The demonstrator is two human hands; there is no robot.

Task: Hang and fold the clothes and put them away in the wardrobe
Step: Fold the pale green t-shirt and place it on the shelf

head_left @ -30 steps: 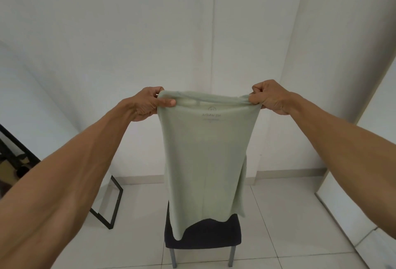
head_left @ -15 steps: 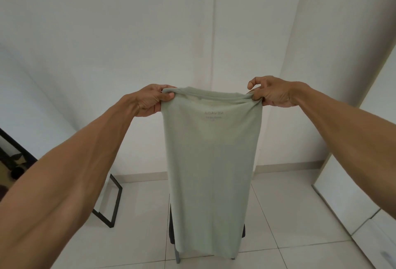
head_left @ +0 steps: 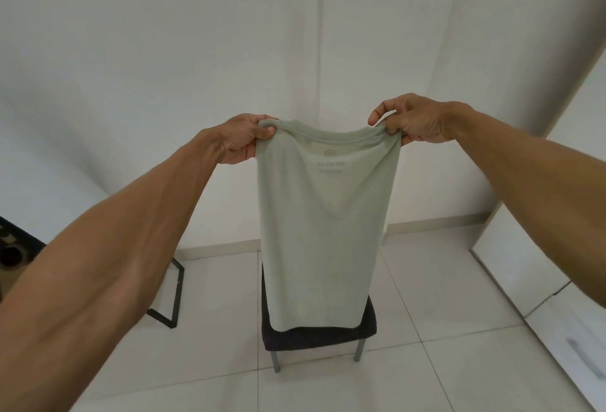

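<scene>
Pale green shirt [head_left: 324, 214] held up flat above the chair [head_left: 314, 334], hanging straight down as one narrow panel. Hem low over the dark seat, hiding most of it; contact between hem and seat impossible to tell. Neck band along the top edge, sagging a little between the two grips. Faint lettering just below the band, showing mirrored through the cloth (too dim to read with certainty).

Left hand [head_left: 241, 139] curled round the shirt's top corner on the chair's left side, thumb pressed on the near face, fingers tucked behind the fabric. Right hand [head_left: 410, 119] gripping the opposite top corner, thumb and lower fingers closed on the cloth, index finger lifted in a hook clear of it. Both forearms bare, stretched forward toward the chair.

Dark padded seat and grey metal legs, standing on pale floor [head_left: 442, 296] tiles, close in front of the white wall [head_left: 196, 50]. Left of the chair, a black metal frame [head_left: 173, 296] on the floor, partly behind the left forearm. Right of the chair and well apart from it, a white cabinet [head_left: 531, 274] with a seam between its fronts and a blurred handle [head_left: 587, 351] low down.
</scene>
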